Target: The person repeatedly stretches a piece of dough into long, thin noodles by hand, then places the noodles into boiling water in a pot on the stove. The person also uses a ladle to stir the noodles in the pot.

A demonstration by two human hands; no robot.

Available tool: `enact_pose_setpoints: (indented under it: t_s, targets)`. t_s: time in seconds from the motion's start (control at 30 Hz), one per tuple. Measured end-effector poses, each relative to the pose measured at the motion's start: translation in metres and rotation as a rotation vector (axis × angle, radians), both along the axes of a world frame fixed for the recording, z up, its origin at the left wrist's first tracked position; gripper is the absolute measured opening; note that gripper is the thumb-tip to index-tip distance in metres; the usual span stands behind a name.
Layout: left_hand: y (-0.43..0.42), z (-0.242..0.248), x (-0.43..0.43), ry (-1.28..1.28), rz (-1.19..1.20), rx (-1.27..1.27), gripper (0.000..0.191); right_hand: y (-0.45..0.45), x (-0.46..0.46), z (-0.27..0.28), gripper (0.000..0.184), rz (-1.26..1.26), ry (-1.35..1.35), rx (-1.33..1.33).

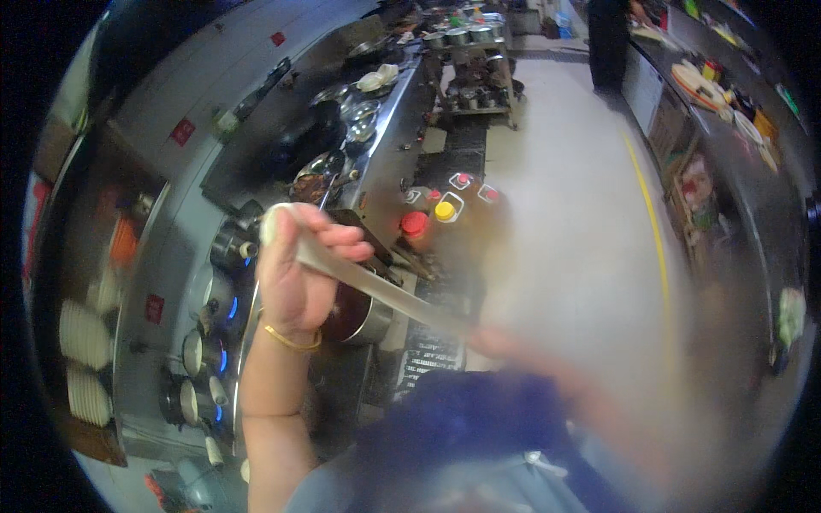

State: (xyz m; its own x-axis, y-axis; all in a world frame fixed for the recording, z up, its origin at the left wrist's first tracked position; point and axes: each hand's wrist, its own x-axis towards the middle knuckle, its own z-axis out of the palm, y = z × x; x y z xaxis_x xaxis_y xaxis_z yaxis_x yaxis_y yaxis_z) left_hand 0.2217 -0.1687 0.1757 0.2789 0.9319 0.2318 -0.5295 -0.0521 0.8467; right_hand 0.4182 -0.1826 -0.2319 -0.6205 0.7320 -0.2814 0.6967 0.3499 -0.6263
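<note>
A pale, stretched band that looks like dough runs slantwise between my two hands, in front of my dark blue apron. My left hand, with a gold bangle at the wrist, has one end looped over it by the thumb, where a thicker rounded lump shows. Its fingers point to the right, loosely curled. At the lower, far end of the band is my right hand, blurred by haze, so its fingers cannot be made out singly. Behind my left wrist stands a large metal pot, partly hidden.
Left, small pans stand by blue flames, handles jutting out. Plastic jugs with red and yellow caps stand ahead on the floor. A steel cooking range runs forward to a trolley. A person stands at the right-hand counter.
</note>
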Motion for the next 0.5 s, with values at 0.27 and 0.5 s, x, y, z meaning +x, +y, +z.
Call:
enact_pose_setpoints:
  t_s: [0.27, 0.5]
  targets:
    - [-0.022, -0.085, -0.033, 0.264, -0.233, -0.293, 0.054, -0.001, -0.012, 0.103, 0.035, -0.037, 0.222, 0.117]
    - [-0.053, -0.231, -0.043, 0.304, -0.288, -0.312, 0.048, -0.011, -0.037, 0.250, 0.029, -0.315, 0.508, 0.109]
